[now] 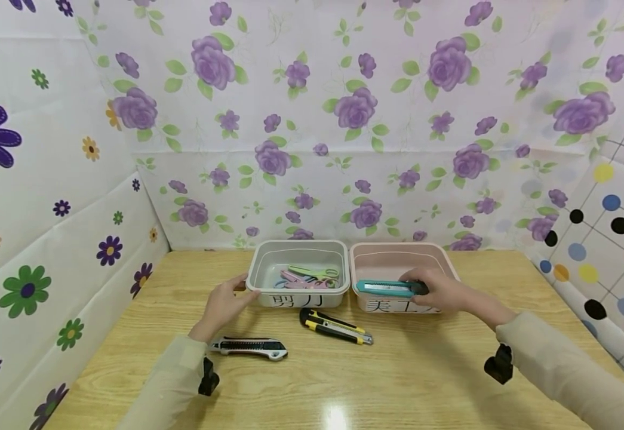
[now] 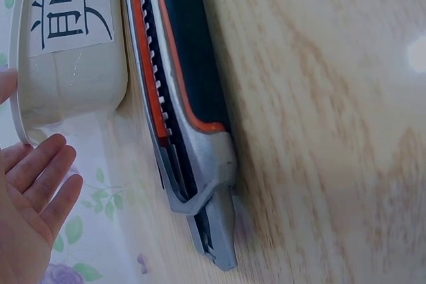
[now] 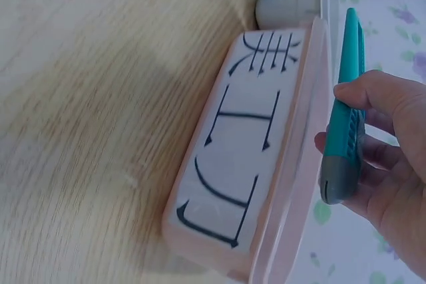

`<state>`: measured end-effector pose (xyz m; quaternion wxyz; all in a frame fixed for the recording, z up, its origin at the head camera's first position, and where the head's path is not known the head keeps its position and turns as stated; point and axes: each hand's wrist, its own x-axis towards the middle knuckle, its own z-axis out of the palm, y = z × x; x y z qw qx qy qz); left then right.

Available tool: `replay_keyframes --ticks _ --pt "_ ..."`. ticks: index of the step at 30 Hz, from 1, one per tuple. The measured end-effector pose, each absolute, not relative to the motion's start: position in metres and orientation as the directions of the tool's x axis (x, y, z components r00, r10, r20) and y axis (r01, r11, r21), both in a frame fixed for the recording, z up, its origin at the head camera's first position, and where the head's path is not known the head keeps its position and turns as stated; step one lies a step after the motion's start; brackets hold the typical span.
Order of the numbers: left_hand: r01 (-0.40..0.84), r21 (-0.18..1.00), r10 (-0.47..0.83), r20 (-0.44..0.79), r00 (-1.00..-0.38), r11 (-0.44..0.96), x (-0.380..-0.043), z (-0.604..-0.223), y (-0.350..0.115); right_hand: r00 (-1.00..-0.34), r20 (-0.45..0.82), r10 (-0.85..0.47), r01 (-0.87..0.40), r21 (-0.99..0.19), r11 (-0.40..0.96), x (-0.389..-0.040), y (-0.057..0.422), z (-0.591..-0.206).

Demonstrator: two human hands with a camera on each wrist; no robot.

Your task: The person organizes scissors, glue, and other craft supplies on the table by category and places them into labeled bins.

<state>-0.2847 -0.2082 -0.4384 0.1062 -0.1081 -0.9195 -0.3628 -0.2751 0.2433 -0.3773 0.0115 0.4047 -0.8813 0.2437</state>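
A teal utility knife (image 1: 384,288) with a grey end is pinched between the thumb and fingers of my right hand (image 1: 435,289). It is held level over the front rim of the pink bin (image 1: 403,246), which has a black-lettered label. My left hand (image 1: 226,307) rests at the left front corner of the pale grey bin (image 1: 298,243), its fingers nearly straight in the left wrist view. Several scissors (image 1: 312,276) lie in that bin. Near my left wrist, a silver and black utility knife (image 2: 190,64) lies on the table.
A yellow and black utility knife (image 1: 335,326) lies in front of the bins on the wooden table (image 1: 344,382). Both bins stand side by side at the back, near a flowered cloth (image 1: 312,179). Patterned cloths hang at left and right.
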Motion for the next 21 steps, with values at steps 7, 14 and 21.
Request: replay_keyframes --ticks 7,14,21 --pt "0.285 0.639 0.125 0.285 -0.95 0.714 -0.284 -0.438 -0.208 -0.694 0.199 -0.692 -0.693 -0.446 0.567 -0.285 0.259 -0.379" --pt "0.275 0.636 0.12 0.276 -0.954 0.721 -0.284 -0.438 -0.208 -0.743 0.135 -0.656 -0.64 -0.432 0.636 -0.291 0.267 -0.379" --pt "0.268 0.633 0.121 0.267 -0.956 0.726 -0.285 -0.438 -0.208 -0.777 0.122 -0.618 -0.61 -0.39 0.69 -0.294 0.269 -0.38"
